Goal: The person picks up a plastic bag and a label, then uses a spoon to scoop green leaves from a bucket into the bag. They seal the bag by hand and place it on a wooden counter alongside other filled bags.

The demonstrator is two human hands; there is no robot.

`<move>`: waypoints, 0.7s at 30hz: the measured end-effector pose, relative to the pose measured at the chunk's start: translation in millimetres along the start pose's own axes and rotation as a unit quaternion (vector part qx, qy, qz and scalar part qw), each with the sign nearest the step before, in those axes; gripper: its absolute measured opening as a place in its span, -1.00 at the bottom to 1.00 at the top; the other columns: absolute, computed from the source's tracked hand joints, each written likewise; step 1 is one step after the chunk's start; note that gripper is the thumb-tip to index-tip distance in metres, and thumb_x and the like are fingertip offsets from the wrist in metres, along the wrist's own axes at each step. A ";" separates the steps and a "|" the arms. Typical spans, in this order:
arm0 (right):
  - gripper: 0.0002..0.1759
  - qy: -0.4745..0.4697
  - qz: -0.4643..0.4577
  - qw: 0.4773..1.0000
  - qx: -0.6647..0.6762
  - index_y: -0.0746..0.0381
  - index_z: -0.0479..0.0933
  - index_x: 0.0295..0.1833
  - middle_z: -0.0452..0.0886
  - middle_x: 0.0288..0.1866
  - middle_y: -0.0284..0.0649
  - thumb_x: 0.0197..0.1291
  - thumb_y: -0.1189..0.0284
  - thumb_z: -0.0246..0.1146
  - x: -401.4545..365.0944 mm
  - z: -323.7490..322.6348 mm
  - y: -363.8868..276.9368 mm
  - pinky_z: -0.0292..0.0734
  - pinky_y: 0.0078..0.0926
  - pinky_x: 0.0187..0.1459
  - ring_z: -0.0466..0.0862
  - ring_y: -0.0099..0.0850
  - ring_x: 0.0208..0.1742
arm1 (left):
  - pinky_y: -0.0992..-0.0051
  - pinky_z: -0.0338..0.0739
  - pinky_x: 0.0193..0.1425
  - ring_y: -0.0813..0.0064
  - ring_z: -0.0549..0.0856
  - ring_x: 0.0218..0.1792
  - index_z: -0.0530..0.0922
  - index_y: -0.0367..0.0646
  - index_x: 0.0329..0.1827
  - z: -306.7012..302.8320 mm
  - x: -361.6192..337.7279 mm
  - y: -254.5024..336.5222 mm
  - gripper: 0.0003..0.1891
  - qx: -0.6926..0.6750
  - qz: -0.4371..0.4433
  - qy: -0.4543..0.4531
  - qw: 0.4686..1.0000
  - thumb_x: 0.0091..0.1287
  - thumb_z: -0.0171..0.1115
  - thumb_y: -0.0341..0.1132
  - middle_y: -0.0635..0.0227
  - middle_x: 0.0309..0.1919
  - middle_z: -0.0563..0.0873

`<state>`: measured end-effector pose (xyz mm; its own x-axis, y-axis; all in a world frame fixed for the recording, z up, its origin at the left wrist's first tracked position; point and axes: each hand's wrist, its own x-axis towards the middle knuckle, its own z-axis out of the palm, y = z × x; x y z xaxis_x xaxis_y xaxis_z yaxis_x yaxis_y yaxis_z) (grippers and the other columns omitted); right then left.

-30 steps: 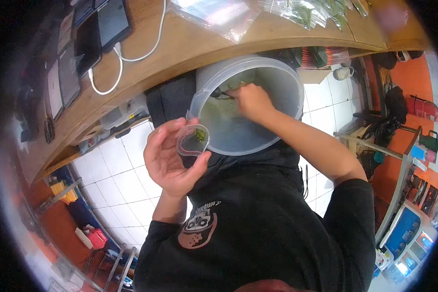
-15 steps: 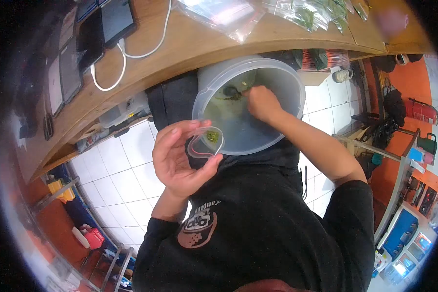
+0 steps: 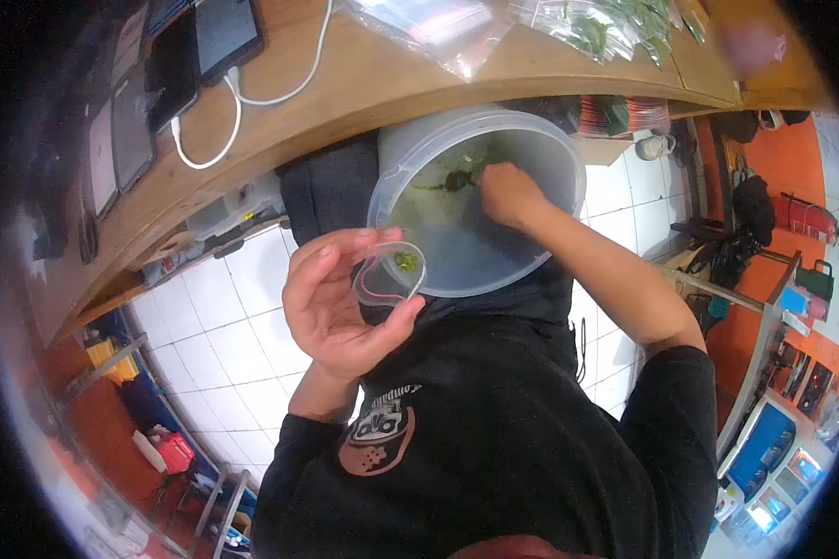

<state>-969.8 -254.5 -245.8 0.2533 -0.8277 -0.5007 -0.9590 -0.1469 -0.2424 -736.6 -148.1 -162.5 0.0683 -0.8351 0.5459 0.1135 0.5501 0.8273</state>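
Note:
My left hand (image 3: pixel 331 303) holds a small clear plastic zip bag (image 3: pixel 379 281) between thumb and fingers, its mouth spread into a round opening with a reddish line along it. Green chopped bits (image 3: pixel 405 262) show inside the bag. A large translucent plastic bucket (image 3: pixel 480 261) stands tilted towards me, just beyond the bag. Inside it, my right hand (image 3: pixel 511 194) is closed around the handle of what looks like a dark spoon (image 3: pixel 457 180); the fingers hide most of the handle. More green bits lie scattered along the bucket's inside, around the spoon.
A curved wooden table (image 3: pixel 345 102) runs beyond the bucket. Several phones (image 3: pixel 226 42) lie on its left, with a white charging cable (image 3: pixel 238 116). Clear bags with green leaves (image 3: pixel 597 33) and another clear bag (image 3: pixel 438 28) lie on top. A metal-framed shelf stands at right.
My right hand has shifted slightly to the right inside the bucket, and the dark spoon has moved right with it. My left hand keeps the bag in nearly the same place.

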 end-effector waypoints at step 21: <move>-0.78 0.022 -0.022 0.998 -0.046 0.41 0.68 -0.25 0.70 -0.26 0.20 0.14 0.53 0.15 -1.1 37.6 -5.4 0.71 -0.09 -0.16 0.76 0.07 -0.21 | 0.19 0.65 0.20 0.11 0.66 0.10 0.21 -0.13 0.42 -10.9 -3.5 3.1 -0.13 0.020 -0.005 0.025 0.999 0.03 0.51 -0.61 -0.02 0.13 0.49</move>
<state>-960.1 -232.5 -275.2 0.2916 -0.8425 -0.4529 -0.9552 -0.2314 -0.1846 -725.6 -143.5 -163.3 0.1162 -0.8392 0.5312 0.0756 0.5407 0.8378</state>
